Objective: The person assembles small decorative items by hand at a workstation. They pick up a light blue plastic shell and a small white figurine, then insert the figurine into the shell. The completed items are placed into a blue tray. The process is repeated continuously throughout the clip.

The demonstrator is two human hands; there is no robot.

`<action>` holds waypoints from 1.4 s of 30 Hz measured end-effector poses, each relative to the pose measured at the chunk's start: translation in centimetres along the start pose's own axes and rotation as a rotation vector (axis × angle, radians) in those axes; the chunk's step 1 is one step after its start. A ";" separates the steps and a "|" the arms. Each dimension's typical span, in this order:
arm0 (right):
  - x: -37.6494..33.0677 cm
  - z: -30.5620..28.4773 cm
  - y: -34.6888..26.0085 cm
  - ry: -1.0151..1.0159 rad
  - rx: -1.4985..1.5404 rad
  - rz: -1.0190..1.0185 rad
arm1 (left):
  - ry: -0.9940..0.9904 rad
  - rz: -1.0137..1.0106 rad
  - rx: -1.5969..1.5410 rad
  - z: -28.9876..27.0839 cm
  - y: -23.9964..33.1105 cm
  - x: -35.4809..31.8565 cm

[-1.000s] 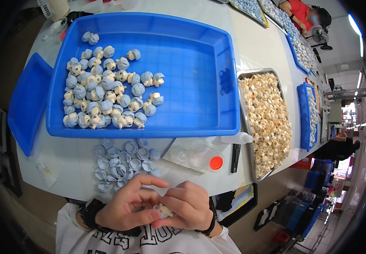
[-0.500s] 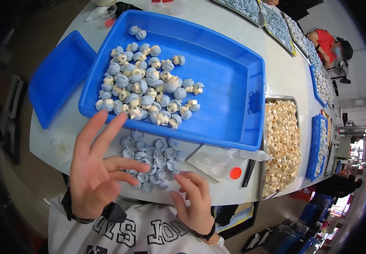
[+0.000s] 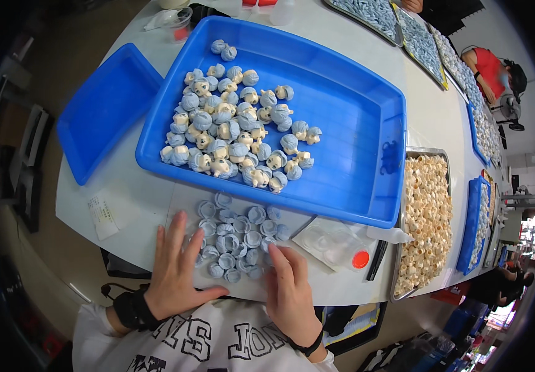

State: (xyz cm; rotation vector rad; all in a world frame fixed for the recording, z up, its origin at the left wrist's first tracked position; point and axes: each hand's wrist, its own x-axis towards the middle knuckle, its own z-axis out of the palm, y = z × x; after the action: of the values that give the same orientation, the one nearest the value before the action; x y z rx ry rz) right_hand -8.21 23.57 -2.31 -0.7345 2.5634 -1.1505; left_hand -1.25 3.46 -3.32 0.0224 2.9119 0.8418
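Small light-blue hollow cup-like pieces (image 3: 241, 237) lie in a loose cluster on the white table close to me. My left hand (image 3: 180, 271) rests at the cluster's left side, fingers spread, holding nothing that I can see. On the right side, my right hand (image 3: 290, 292) points its index finger at the edge pieces. Its thumb sits lower and the other fingers are partly hidden; no held piece shows. Beyond both hands stands a large blue tray (image 3: 348, 208), its left half filled with small doll heads (image 3: 224, 127) with pale faces and light-blue hair.
A metal tray (image 3: 397, 286) of cream-coloured hollow parts stands at the right. Between it and the cluster lie a clear container with a red spot (image 3: 361, 259), a white bottle (image 3: 390, 235) and a black pen (image 3: 376, 260). An empty-looking blue tray (image 3: 103, 118) leans at the left.
My left hand has come down from above the large tray's near edge to the cluster's left side. My right hand has shifted slightly, its index finger reaching higher. The whole view has moved a little.
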 end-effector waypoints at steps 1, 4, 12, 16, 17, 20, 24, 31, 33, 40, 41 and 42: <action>0.0 -0.1 -0.1 -0.005 0.017 0.022 | 0.036 0.016 -0.014 0.4 0.2 0.6; 0.0 -0.5 -0.4 -0.028 0.020 0.051 | 0.087 0.038 -0.004 1.1 0.9 1.9; 2.5 -1.1 -2.2 -0.052 -0.094 -0.206 | 0.133 0.044 0.010 1.8 1.1 2.3; 5.2 1.0 -4.7 -0.173 -0.135 -0.254 | 0.085 -0.001 0.164 1.9 0.9 2.4; 5.5 1.3 -5.0 -0.179 -0.164 -0.259 | 0.039 -0.023 0.196 1.5 1.3 2.8; 6.8 2.0 -5.2 -0.159 -0.262 -0.227 | 0.021 -0.055 0.197 1.5 1.3 3.1; 7.5 2.5 -4.5 -0.157 -0.192 -0.219 | 0.125 -0.031 0.101 1.6 0.9 3.1; 6.3 2.3 -4.5 -0.218 -0.072 -0.216 | 0.197 -0.021 0.005 1.8 0.8 2.6; 6.0 2.2 -4.5 -0.232 -0.085 -0.225 | 0.218 0.010 0.054 2.1 0.6 2.5; 4.8 1.0 -4.4 -0.247 -0.065 -0.243 | 0.275 0.090 0.014 2.1 0.1 2.2; 4.6 0.4 -4.3 -0.233 -0.045 -0.239 | 0.280 0.091 0.006 1.9 0.3 2.3; 4.0 -0.2 -4.1 -0.206 -0.039 -0.221 | 0.284 0.090 -0.001 1.7 0.6 2.3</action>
State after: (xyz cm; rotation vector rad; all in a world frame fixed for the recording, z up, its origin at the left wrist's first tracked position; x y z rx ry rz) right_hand -10.30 19.27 0.82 -1.1075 2.3848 -1.0258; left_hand -3.36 4.95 -4.66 0.0371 3.1963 0.9301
